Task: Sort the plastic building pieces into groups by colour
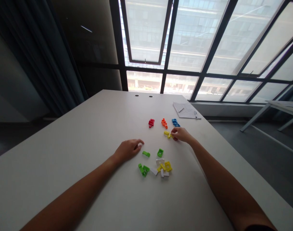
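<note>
My right hand (pixel 181 134) reaches forward on the white table (pixel 64 166), its fingers pinched on a yellow piece in a small yellow group (pixel 167 133). My left hand (pixel 128 149) rests knuckles-up on the table with fingers loosely curled and nothing visible in it, just left of a single green piece (pixel 146 154). Beyond the right hand sit a red group (pixel 151 123), an orange group (pixel 164 123) and a blue group (pixel 175 122) in a row. Closer to me lie a green square piece (pixel 160 152) and a mixed pile of green, white and yellow pieces (pixel 156 168).
A sheet of paper (pixel 186 110) with a pen (pixel 195 115) lies at the far right of the table. Two round cable holes (pixel 143 96) sit near the far edge. Large windows stand beyond, a dark curtain at left, another table (pixel 284 106) at right.
</note>
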`<action>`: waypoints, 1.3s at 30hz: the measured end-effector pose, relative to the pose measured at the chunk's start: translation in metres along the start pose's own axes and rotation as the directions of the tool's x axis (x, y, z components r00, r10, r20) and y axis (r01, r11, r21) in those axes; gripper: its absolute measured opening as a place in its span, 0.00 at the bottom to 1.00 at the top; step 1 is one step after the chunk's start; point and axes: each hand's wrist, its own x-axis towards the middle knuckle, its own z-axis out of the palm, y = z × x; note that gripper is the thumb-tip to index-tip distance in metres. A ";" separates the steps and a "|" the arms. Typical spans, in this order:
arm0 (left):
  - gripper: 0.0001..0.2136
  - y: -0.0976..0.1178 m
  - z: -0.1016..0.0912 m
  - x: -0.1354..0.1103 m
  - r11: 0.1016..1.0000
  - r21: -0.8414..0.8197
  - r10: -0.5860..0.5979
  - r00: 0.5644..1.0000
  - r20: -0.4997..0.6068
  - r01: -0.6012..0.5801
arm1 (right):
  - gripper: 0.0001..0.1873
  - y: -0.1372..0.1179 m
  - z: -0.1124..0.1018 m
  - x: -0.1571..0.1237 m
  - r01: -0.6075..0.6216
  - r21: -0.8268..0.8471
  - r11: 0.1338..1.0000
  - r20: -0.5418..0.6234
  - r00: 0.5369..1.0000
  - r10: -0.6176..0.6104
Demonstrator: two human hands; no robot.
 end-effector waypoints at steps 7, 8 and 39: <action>0.14 -0.002 0.001 0.000 1.000 -0.006 0.004 1.000 -0.002 -0.004 | 0.08 -0.009 -0.005 -0.006 -0.018 -0.008 1.000 0.013 1.000 0.018; 0.14 -0.002 0.001 0.000 1.000 -0.007 0.003 1.000 -0.002 -0.003 | 0.09 -0.012 -0.009 -0.007 -0.007 -0.011 1.000 0.008 1.000 0.007; 0.14 -0.003 0.003 -0.001 1.000 -0.023 0.013 1.000 -0.016 -0.013 | 0.12 -0.106 0.015 -0.074 0.438 -0.448 0.780 0.638 0.768 -0.065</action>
